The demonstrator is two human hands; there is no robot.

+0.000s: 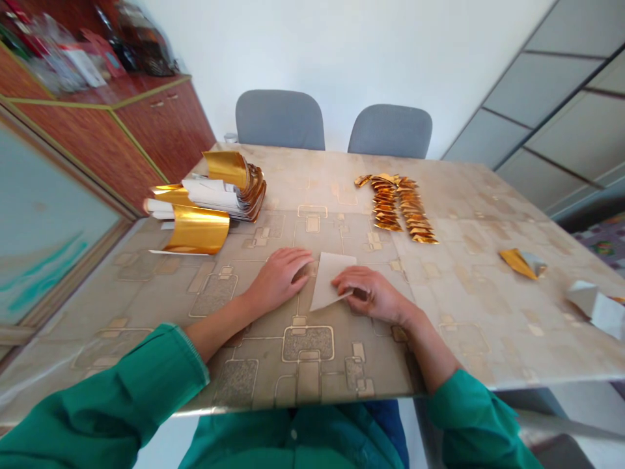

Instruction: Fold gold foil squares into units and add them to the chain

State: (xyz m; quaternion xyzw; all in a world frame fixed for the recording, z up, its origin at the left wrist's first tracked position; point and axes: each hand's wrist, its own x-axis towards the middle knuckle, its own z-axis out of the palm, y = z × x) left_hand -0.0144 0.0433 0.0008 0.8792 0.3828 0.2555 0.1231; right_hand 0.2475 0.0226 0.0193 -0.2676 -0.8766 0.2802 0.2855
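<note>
**Hands:** We show the left hand (277, 280) and the right hand (372, 294) close together, not touching each other, both low on the desk (312, 371). The left lies flat, fingertips at the sheet's left edge. The right rests its fingers on the sheet's lower right part; whether it pinches the paper we cannot tell.

**Sheet:** We note a pale folded paper sheet (331, 280) between the hands, lying flat on the patterned desk cover.

**Ahead and left of the hands:** We mark a stack of gold-foil and white paper strips (208, 202), with a curled gold-foil sheet (198, 229) at its near side.

**Ahead and right of the hands:** We mark rows of small folded gold-foil pieces (398, 207), overlapping one another.

**Right of the hands:** We mark a folded gold piece (522, 264) and, nearer the desk edge, a folded white piece (593, 309).

**Beyond the hands:** We see two grey chairs (280, 120) past the far desk edge and a wooden cabinet (166, 133) to the left.
</note>
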